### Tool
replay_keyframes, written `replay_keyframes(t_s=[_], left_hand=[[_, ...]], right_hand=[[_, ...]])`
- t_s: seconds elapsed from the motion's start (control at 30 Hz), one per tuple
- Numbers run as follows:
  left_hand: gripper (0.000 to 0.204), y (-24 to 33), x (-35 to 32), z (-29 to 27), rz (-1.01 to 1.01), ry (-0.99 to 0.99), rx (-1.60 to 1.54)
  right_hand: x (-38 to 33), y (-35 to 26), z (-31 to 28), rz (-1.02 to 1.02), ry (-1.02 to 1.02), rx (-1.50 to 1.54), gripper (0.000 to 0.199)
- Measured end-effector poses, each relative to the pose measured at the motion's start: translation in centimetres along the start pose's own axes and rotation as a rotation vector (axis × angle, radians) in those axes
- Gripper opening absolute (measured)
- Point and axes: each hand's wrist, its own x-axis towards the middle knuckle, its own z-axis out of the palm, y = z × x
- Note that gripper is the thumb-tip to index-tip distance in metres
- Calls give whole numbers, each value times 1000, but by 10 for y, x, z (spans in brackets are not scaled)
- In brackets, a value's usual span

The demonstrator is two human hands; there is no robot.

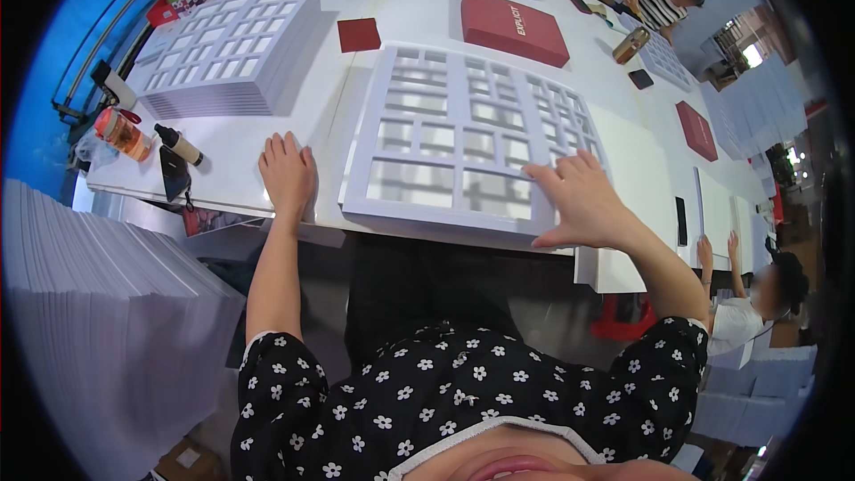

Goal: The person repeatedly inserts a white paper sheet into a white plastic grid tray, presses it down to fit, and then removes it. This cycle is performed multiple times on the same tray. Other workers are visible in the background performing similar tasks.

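Observation:
A white panel with rectangular cut-out windows [456,156] lies flat on the white table in front of me, at the front edge, seemingly on other panels. My right hand [583,200] rests at its near right corner, fingers spread, thumb by the front edge. It grips nothing that I can see. To the panel's left, my left hand [287,176] lies flat on the table with its fingers stretched out, apart from the panel. Beyond that hand stands a thick stack of similar cut-out panels [232,49].
A red box [514,27] and a small red square [359,35] lie beyond the panel. A drink bottle [123,134], a dark pump bottle [178,144] and a phone [175,174] stand or lie at left. Tall sheet stacks [116,303] flank me. Two people work at right.

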Motion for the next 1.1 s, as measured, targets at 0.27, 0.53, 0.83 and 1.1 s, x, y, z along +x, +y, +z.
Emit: replay_keyframes(t_s=[0.27, 0.53, 0.83, 1.1], left_hand=[[45, -2, -2, 5, -32, -12, 22], [38, -7, -2, 11, -4, 70, -31], [45, 26, -58, -71, -201, -196, -1049], [60, 69, -74, -108, -27, -243, -654]], right_hand=[[29, -3, 24, -14, 11, -91, 101], [9, -19, 43, 46, 209, -95, 94], [-111, 71, 171, 554, 758, 816, 62], [-117, 42, 211, 682, 722, 1292, 51]])
